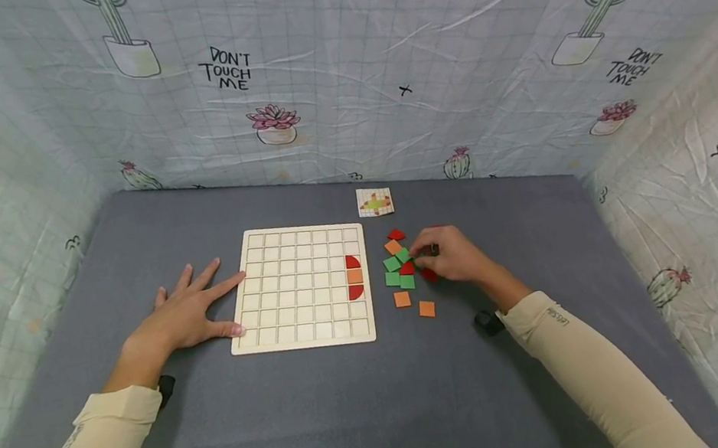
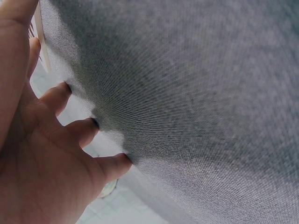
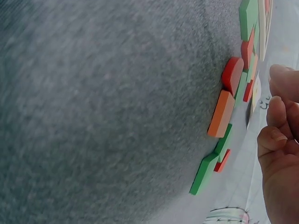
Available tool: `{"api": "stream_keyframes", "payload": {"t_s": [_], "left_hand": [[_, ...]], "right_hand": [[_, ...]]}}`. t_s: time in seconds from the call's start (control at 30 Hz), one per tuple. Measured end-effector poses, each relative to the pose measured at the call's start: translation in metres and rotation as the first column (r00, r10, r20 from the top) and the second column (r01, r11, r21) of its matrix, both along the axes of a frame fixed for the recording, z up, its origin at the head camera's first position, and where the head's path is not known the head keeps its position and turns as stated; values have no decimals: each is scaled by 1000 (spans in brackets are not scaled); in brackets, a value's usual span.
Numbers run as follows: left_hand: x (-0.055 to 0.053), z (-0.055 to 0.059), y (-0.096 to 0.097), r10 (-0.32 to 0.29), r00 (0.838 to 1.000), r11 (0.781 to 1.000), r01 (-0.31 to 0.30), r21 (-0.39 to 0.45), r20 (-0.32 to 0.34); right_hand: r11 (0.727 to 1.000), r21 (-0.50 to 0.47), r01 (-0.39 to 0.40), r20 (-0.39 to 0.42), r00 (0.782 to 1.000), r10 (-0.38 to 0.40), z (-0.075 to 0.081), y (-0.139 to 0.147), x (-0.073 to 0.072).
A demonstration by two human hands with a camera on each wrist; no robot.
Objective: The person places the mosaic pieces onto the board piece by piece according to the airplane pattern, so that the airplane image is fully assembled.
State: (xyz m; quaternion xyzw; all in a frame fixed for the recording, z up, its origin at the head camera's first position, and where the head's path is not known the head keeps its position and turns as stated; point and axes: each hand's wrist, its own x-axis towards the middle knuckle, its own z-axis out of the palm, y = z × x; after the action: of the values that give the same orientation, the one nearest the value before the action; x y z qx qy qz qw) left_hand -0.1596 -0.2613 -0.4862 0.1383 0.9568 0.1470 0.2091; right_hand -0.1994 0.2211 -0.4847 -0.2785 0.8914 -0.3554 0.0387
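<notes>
My left hand (image 1: pixel 181 316) lies spread on the grey cloth, its thumb and index finger at the left edge of a pale wooden grid board (image 1: pixel 299 333). In the left wrist view the left hand's fingertips (image 2: pixel 122 162) press the cloth. On the board's right side, an orange square (image 1: pixel 354 276) sits between two red rounded pieces (image 1: pixel 352 261). My right hand (image 1: pixel 454 252) is over a scatter of loose tiles, thumb and fingers bent close to a green tile (image 1: pixel 403 255). Whether it pinches a piece is hidden. The right wrist view shows its fingers (image 3: pixel 273 140) curled.
Two orange squares (image 1: pixel 401 300) lie nearer me than the tile scatter. A small pattern card (image 1: pixel 376 211) rests behind it, and a red piece (image 1: pixel 396 235) lies at its far end. Patterned fabric (image 1: pixel 335 65) hangs around the table's back and sides.
</notes>
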Motion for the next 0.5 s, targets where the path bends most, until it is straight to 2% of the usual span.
{"api": "stream_keyframes", "payload": {"t_s": [0.2,0.5], "left_hand": [[-1,1,0,-2,1000,1000,2,-3,1],[0,2,0,-6,1000,1000,6,4,5]], "right_hand": [[1000,-5,6,5,1000,-6,-1,7,0],[997,57,42,60,997,-46,2,23,2]]}}
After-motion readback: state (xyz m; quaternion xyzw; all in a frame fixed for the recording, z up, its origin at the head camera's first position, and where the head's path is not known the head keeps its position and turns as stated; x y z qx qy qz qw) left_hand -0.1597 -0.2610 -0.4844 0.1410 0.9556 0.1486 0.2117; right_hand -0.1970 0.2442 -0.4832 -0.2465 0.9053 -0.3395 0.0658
